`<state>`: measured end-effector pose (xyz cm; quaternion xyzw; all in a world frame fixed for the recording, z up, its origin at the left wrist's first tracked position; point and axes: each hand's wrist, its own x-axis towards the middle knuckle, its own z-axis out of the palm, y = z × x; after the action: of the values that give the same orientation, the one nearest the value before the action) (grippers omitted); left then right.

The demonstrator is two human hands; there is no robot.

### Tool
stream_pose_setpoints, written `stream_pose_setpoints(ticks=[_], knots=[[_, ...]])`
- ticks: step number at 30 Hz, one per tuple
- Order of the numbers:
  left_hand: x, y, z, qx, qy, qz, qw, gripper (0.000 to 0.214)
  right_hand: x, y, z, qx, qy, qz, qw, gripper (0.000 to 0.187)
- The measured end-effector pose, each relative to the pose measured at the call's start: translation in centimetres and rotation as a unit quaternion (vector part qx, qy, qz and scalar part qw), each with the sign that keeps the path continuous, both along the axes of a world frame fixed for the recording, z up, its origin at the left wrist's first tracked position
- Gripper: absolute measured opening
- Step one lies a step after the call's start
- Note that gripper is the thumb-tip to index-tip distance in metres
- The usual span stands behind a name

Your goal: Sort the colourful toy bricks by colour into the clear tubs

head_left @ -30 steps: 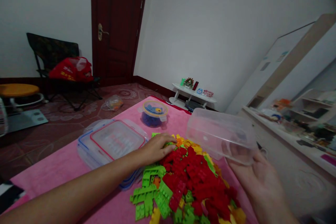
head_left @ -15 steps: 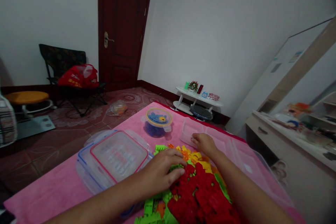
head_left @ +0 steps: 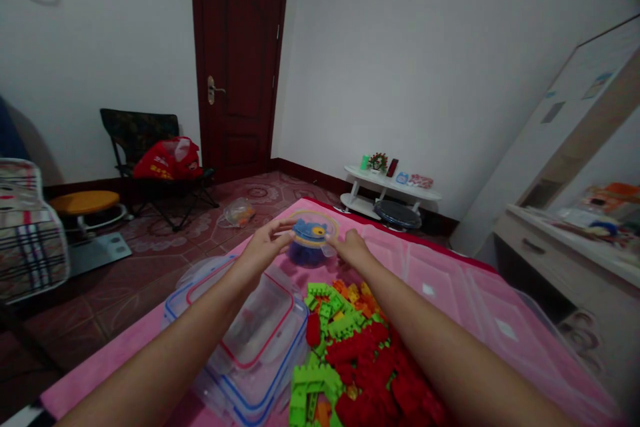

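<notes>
A round clear container [head_left: 310,256] with blue pieces inside stands at the far part of the pink-covered table. Its lid [head_left: 313,229] has a yellow ring and a blue picture. From the left, my left hand [head_left: 264,245] holds the container's rim with curved fingers, thumb near the lid. On the opposite side, my right hand [head_left: 353,250] has its fingers closed at the lid's edge, partly hidden behind the hand. Closer to me lies a heap of toy building bricks: green bricks [head_left: 315,383], red bricks [head_left: 370,373] and orange bricks [head_left: 367,301].
Clear rectangular boxes with blue-rimmed and red-rimmed lids [head_left: 260,330] are left of the bricks. A clear divided tray [head_left: 450,287] lies at the right. Beyond the pink cloth [head_left: 100,363] are a folding chair [head_left: 140,127], a white shelf [head_left: 390,181] and a cabinet [head_left: 550,260].
Both hands have moved to the round container, the left from the brick heap and the right from the clear tray. The camera view has shifted slightly.
</notes>
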<state>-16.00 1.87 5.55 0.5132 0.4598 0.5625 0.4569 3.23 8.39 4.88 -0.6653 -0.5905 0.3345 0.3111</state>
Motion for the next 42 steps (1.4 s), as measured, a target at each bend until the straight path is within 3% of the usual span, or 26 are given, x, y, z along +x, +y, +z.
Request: stream_pose_setpoints(ticks=[2, 4, 6, 10, 14, 16, 19, 21, 23, 25, 27, 28, 31, 34, 37, 38, 40, 42], knots=[[-0.5, 0.4, -0.8, -0.036, -0.04, 0.015, 0.998, 0.049, -1.2, 1.1, -0.2, -0.049, 0.073, -0.023, 0.996, 0.033], [-0.7, 0.7, -1.3, -0.048, -0.057, 0.028, 0.997, 0.049, -1.8, 1.8, 0.0, -0.051, 0.116, -0.035, 0.991, 0.02], [-0.7, 0.8, -1.6, -0.05, -0.065, 0.028, 0.996, 0.048, -1.8, 2.2, 0.5, -0.04, 0.172, -0.053, 0.983, 0.018], [-0.4, 0.7, -1.5, -0.04, -0.087, 0.025, 0.995, 0.048, -1.7, 1.9, 1.9, 0.009, 0.275, -0.074, 0.958, 0.019], [-1.3, 0.6, -0.7, 0.0, -0.101, 0.077, 0.992, 0.047, -2.2, 1.1, 2.6, 0.068, 0.331, -0.075, 0.938, 0.009], [-2.0, 0.5, 0.1, 0.036, -0.104, 0.106, 0.988, 0.046, -2.7, 0.5, 3.0, 0.121, 0.33, -0.044, 0.935, 0.01], [-3.0, -0.4, 1.9, 0.106, -0.109, 0.145, 0.978, 0.04, -3.6, -1.6, 3.8, 0.284, 0.19, 0.082, 0.936, 0.015], [-3.6, -1.3, 3.3, 0.169, -0.1, 0.182, 0.964, 0.035, -4.2, -4.0, 3.9, 0.377, 0.008, 0.175, 0.909, 0.017], [-4.0, -2.5, 4.7, 0.24, -0.068, 0.231, 0.94, 0.031, -4.8, -7.0, 3.4, 0.402, -0.17, 0.278, 0.856, 0.017], [-4.4, -3.4, 5.7, 0.296, -0.01, 0.274, 0.915, 0.027, -5.2, -10.0, 2.3, 0.396, -0.309, 0.401, 0.766, 0.016], [-4.6, -3.9, 6.1, 0.317, 0.068, 0.294, 0.899, 0.022, -5.3, -12.3, 1.2, 0.363, -0.378, 0.487, 0.698, 0.012], [-4.7, -3.8, 6.0, 0.316, 0.113, 0.29, 0.896, 0.022, -5.3, -13.0, 0.9, 0.338, -0.387, 0.516, 0.686, 0.01], [-4.6, -2.7, 4.5, 0.281, 0.26, 0.229, 0.895, 0.022, -4.8, -13.2, 1.0, 0.249, -0.362, 0.537, 0.72, 0.033], [-4.6, -1.0, 2.2, 0.225, 0.36, 0.13, 0.896, 0.025, -4.2, -10.5, 2.3, 0.216, -0.356, 0.46, 0.784, 0.039], [-5.2, 0.3, 0.0, 0.159, 0.385, 0.067, 0.907, 0.027, -3.6, -6.3, 2.8, 0.248, -0.391, 0.33, 0.823, 0.025], [-5.5, 0.6, -0.5, 0.141, 0.382, 0.057, 0.912, 0.028, -3.4, -4.9, 2.7, 0.247, -0.402, 0.298, 0.83, 0.03], [-6.1, 0.9, -1.5, 0.117, 0.373, 0.043, 0.919, 0.03, -3.1, -2.5, 1.9, 0.218, -0.404, 0.266, 0.848, 0.043], [-6.5, 1.0, -2.0, 0.104, 0.386, 0.032, 0.916, 0.032, -3.1, -0.9, 1.1, 0.191, -0.389, 0.256, 0.864, 0.04]])
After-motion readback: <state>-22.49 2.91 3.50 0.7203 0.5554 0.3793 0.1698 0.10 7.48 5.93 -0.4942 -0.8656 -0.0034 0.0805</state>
